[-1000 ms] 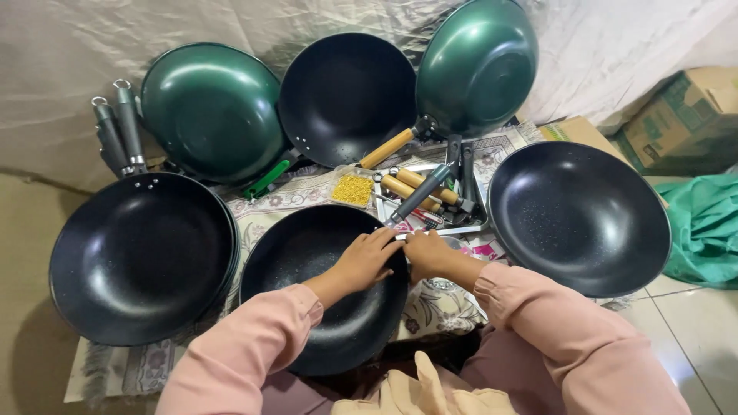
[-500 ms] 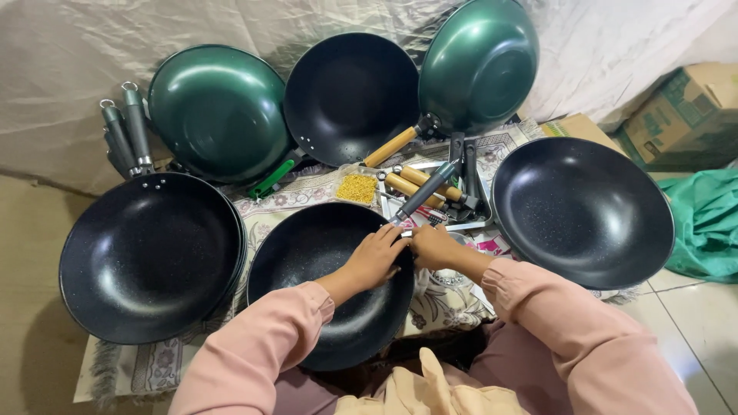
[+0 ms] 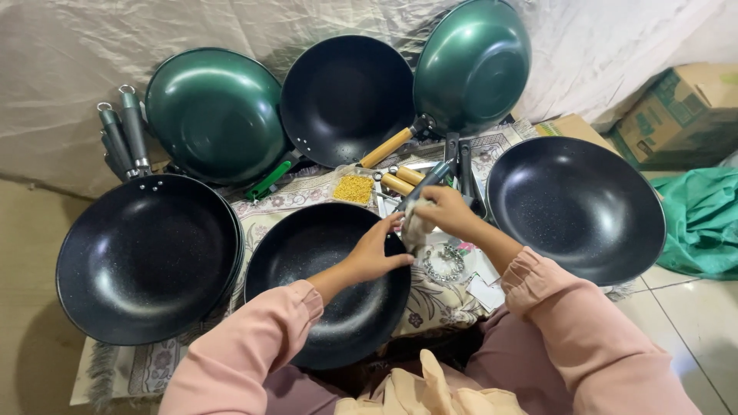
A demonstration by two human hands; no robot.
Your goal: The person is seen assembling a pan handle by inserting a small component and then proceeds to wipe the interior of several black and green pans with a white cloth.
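A black non-stick wok [image 3: 327, 284] lies in front of the person on a patterned floor mat [image 3: 300, 192], its bowl empty. The left hand [image 3: 377, 250] rests on the wok's right rim, fingers curled over the edge and thumb inside, holding it. The right hand [image 3: 446, 211] is just beyond that rim, closed around a grey handle [image 3: 427, 180] and a pale scrap of wrapping [image 3: 415, 230]; how the handle meets the rim is hidden by the fingers.

A small clear packet [image 3: 353, 187] beside two wooden handles [image 3: 403, 180] holds yellow pieces too small to identify. Just right of the held wok lies a heap of small metal fittings [image 3: 444, 265], hard to make out singly, with a white paper slip [image 3: 486, 292] near it.

To the left sits a stack of black woks [image 3: 146, 257], the top one empty; the number below it cannot be told. To the right is another empty black wok [image 3: 576, 207]. Three more lean against the draped cloth backdrop [image 3: 69, 61]: a green wok [image 3: 215, 111] showing its underside with a green handle, a black wok [image 3: 346, 96] facing out with a wooden handle, and a second green wok [image 3: 473, 65] bottom out. Grey loose handles [image 3: 123, 138] stand at the far left. A cardboard box [image 3: 676, 115] and a green cloth [image 3: 703, 223] are cut off by the right edge; the box's contents are out of sight. The person's pink sleeves [image 3: 254, 353] run off the bottom.
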